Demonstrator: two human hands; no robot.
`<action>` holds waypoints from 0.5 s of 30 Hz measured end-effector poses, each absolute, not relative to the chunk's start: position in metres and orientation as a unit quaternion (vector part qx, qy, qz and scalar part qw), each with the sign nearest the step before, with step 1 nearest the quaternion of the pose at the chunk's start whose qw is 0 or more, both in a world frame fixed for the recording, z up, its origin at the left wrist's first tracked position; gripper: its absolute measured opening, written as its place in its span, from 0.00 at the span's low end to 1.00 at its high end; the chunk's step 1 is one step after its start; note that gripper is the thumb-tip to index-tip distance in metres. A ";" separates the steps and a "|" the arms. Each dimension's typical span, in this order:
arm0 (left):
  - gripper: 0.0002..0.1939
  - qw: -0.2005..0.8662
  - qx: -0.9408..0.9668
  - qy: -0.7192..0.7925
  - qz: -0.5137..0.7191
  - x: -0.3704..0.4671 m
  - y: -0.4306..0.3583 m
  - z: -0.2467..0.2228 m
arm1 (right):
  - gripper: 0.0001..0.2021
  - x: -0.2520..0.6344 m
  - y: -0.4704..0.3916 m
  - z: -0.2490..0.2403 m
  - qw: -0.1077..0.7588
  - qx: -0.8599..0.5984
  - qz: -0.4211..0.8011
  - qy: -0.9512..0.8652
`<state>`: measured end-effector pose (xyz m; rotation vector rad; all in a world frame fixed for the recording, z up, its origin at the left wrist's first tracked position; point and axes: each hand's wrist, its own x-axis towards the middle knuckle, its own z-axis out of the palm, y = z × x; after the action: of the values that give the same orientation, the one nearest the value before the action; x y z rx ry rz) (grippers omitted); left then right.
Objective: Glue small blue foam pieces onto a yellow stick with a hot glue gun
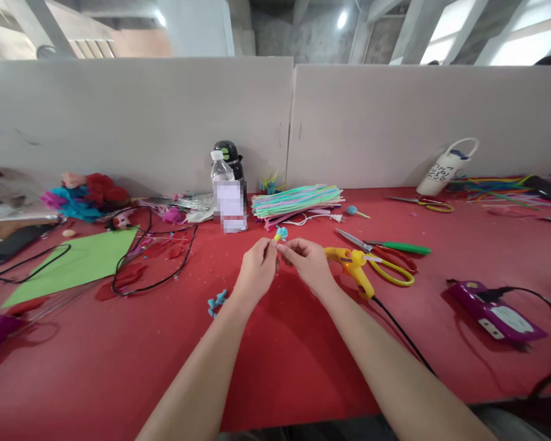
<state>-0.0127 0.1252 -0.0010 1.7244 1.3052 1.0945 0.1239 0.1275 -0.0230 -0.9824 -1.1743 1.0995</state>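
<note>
At the far left a sheet of green paper (80, 260) lies on the red table (298, 367), with a black cable (183, 266) looping over its right edge. Next, just left of the left wrist, a small cluster of blue fuzzy pieces (217, 303) rests on the table. The left hand (258, 262) is raised near the middle, its thumb and fingers drawn tightly together around the yellow lower part of a small blue-and-yellow piece (282, 233); the gap is nearly nil, and the blue tuft sticks up above the fingertips. This piece sits between the two hands, in front of a bundle of pastel fuzzy stems (298, 203). The right hand (308, 260) meets the left there, thumb and forefinger brought narrowly together at the base of the piece, the other fingers curled; whether they pinch it or only touch it, I cannot tell. Just right of that hand lies a yellow glue gun (359, 269), beside scissors with yellow handles (397, 272), and farther right, well apart, a purple power strip (496, 313).
</note>
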 end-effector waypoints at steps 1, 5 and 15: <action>0.14 0.354 0.667 0.504 0.419 -0.012 0.125 -0.002 | 0.16 0.125 0.127 -0.023 0.588 -0.416 0.474 -0.506; 0.14 0.339 0.670 0.520 0.408 -0.009 0.127 -0.007 | 0.14 0.129 0.125 -0.026 0.578 -0.389 0.489 -0.524; 0.19 0.350 0.699 0.472 0.407 -0.003 0.121 -0.004 | 0.17 0.140 0.122 -0.023 0.539 -0.358 0.500 -0.576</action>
<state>-0.0032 0.1207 -0.0038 1.8101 1.2236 1.0539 0.1400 0.1219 -0.0230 -0.8515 -1.3702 1.1887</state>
